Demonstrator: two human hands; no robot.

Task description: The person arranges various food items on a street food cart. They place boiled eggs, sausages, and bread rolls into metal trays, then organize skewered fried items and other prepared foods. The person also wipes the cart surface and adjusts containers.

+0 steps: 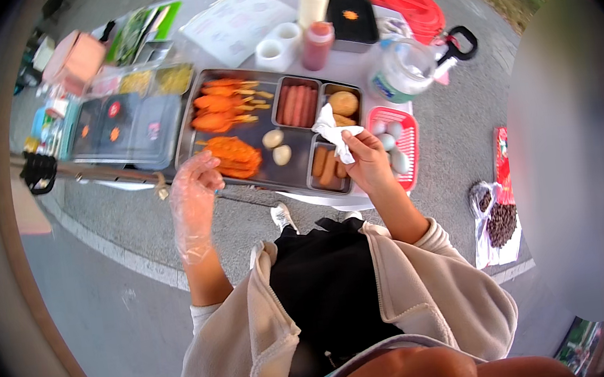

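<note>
My left hand [195, 198], in a clear plastic glove, hovers by the near left edge of a large metal tray [224, 139]. Its fingers are loosely curled with nothing seen in them. Bare, my right hand [368, 159] pinches a crumpled white tissue [337, 131] above the tray's right end. Below the tissue are a small pan of brown sausages [324, 166] and one with round golden items [343, 104]. Pink sausages [299, 105] fill another pan. Orange skewered pieces [220, 105], an orange spiral-cut stack [231, 156] and two peeled eggs [277, 147] lie in the tray.
Right of my right hand sits a red basket [413, 148] of pale eggs. Beyond the tray stand a red sauce bottle [318, 47], a white bottle [313, 1], white cups [278, 49] and a clear plastic jar [403, 71]. A lidded container [125, 130] is on the left, near a pole [91, 173].
</note>
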